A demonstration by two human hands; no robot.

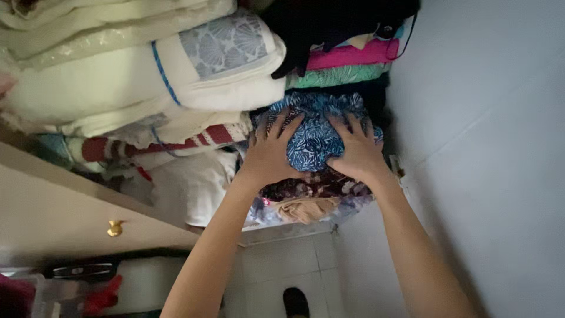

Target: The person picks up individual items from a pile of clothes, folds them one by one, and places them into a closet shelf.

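Left hand (272, 154) and right hand (355, 154) lie flat, fingers spread, both pressing the blue patterned cloth (315, 132) without gripping it; it sits atop a dark floral bundle (315, 187) in the shelf stack. Step judged: seating one folded item; next calls for an even push inward. Count: two hands, one blue cloth; cream blankets (118, 76) lie to the left.
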